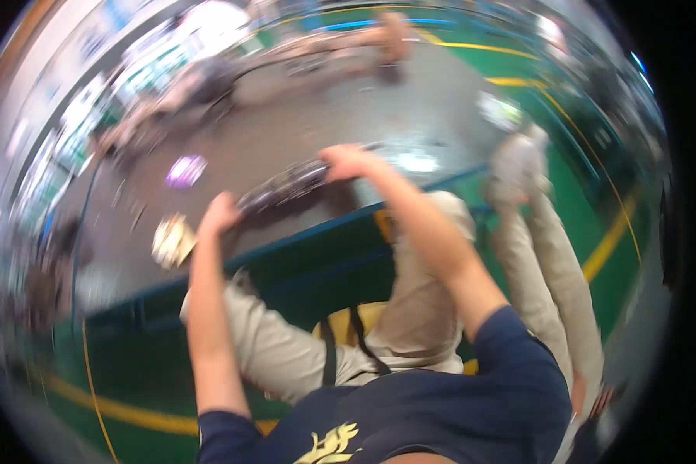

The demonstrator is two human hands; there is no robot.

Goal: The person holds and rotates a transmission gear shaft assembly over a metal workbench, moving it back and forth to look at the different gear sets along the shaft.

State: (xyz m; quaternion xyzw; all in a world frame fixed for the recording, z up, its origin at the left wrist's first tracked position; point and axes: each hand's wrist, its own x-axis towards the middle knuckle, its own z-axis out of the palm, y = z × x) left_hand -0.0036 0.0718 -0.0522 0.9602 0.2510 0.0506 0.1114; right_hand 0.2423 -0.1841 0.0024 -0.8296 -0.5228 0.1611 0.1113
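A long, dark, shiny bundle stretches between my two hands above the near side of a grey worktable. Motion blur hides what kind of thing it is. My left hand is closed around its left end, lower in the picture. At the other end, my right hand grips it with the fingers wrapped round. A pale yellow crumpled item lies on the tabletop just left of my left hand. Farther off on that side is a small purple packet.
Blurred brown and dark items line the table's far side. A white and green item lies by its right end. Someone in light trousers is close on my right. The table's blue front edge runs before my knees, over green floor.
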